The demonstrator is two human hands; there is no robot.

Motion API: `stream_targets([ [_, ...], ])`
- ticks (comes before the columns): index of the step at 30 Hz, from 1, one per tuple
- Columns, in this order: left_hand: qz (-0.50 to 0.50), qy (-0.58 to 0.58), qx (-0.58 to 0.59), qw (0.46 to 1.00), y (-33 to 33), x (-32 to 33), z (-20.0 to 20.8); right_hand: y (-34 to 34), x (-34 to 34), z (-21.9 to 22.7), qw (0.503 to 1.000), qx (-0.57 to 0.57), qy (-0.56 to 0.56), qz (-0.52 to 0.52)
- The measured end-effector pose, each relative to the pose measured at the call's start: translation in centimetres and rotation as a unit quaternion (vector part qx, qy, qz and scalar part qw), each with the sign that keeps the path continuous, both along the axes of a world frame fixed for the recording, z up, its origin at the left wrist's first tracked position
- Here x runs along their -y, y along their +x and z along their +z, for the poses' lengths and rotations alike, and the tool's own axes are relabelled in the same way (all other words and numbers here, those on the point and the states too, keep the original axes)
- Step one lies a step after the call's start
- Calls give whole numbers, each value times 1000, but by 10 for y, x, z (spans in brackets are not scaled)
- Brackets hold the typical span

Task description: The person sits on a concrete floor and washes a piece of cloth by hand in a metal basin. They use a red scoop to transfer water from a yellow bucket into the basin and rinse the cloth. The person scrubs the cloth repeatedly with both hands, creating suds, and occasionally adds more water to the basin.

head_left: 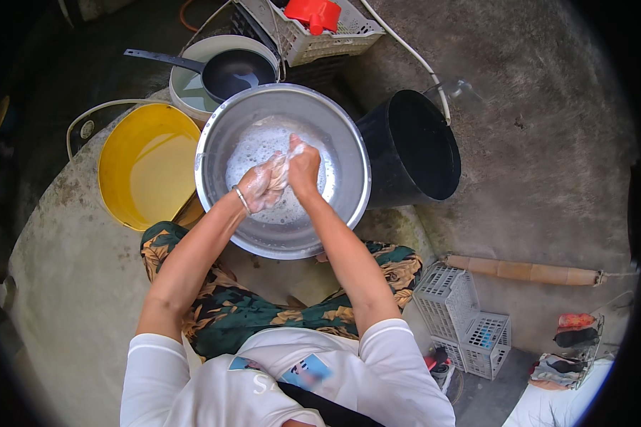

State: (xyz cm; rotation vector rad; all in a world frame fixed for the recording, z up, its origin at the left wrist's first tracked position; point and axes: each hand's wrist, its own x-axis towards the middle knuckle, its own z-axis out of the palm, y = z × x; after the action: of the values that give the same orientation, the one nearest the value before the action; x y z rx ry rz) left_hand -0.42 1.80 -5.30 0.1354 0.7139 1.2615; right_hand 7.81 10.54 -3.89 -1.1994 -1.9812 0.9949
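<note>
The head view shows your right hand [305, 169] closed in a fist on a pale, sudsy cloth-like thing [285, 169]; your left hand [262, 186] curls against it, though foam hides whether its fingers pinch. Both work inside the round metal basin [338, 132], above foamy water [248, 155]. To its left, the yellow bucket [109, 174] holds clear liquid; beyond the basin, the white bucket [180, 82] also has liquid in it, with a black pan [238, 75] over its rim, handle pointing left. The black bucket [377, 174] on your right is too dark inside to read. These buckets crowd the basin's far side and flanks. Farther off is a crate [317, 46] bearing a red plastic thing [315, 14]; grey crates [445, 302] sit at lower right. Your forearms cross the near rim and converge, a bracelet [242, 199] circling your left wrist.
</note>
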Motion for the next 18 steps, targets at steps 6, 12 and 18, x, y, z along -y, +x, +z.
stream_targets([
  [6,225,-53,-123,965,0,-10,0,-4,10,5,949,-180,-244,-86],
  [12,241,-63,14,968,1,-2,-16,-13,68,8,956,-60,249,140],
  [18,171,-57,3,984,12,-7,-36,-8,42,24,988,8,134,78],
])
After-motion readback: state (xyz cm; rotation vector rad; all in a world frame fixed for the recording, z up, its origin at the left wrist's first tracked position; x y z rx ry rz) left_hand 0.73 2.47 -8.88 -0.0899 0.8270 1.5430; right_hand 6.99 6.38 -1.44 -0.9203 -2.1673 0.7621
